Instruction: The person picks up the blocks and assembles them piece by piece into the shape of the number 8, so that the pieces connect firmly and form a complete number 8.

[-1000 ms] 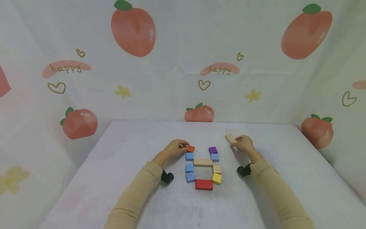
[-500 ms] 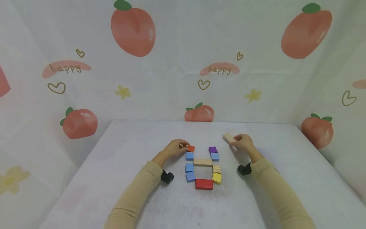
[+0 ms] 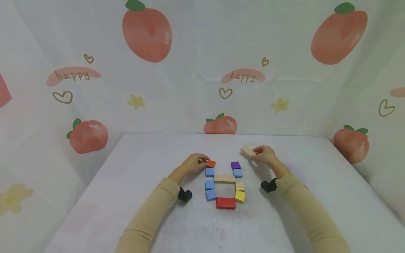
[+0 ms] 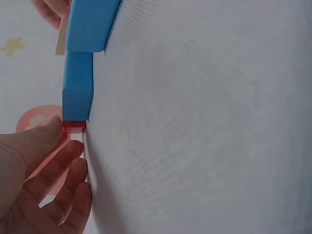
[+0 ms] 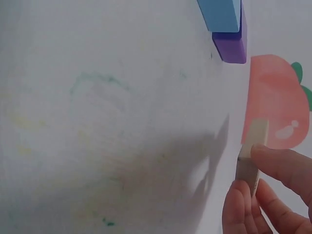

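My left hand (image 3: 193,163) is at the far left end of the block outline, its thumb and fingertips pinching a small orange block (image 3: 211,164). In the left wrist view the orange block (image 4: 74,126) shows as a thin strip beyond the blue blocks (image 4: 78,87), beside my thumb. My right hand (image 3: 267,156) grips a plain wooden plank-shaped block (image 3: 248,152) between thumb and fingers. It is raised off the table, beyond and to the right of a purple block (image 3: 235,165). The right wrist view shows the plank (image 5: 251,158) tilted, with its shadow apart from it.
Blocks form a ring on the white table (image 3: 133,211): blue blocks (image 3: 210,185) on the left, a wooden bar (image 3: 224,179) across the middle, a red block (image 3: 226,203) nearest me, yellow (image 3: 240,196), striped wood (image 3: 240,186) and blue (image 3: 238,173) on the right. A patterned cloth (image 3: 190,88) hangs behind.
My right hand has carried the wooden plank leftward and slightly farther away, towards the gap between the orange and purple blocks. The left hand has stayed at the orange block.
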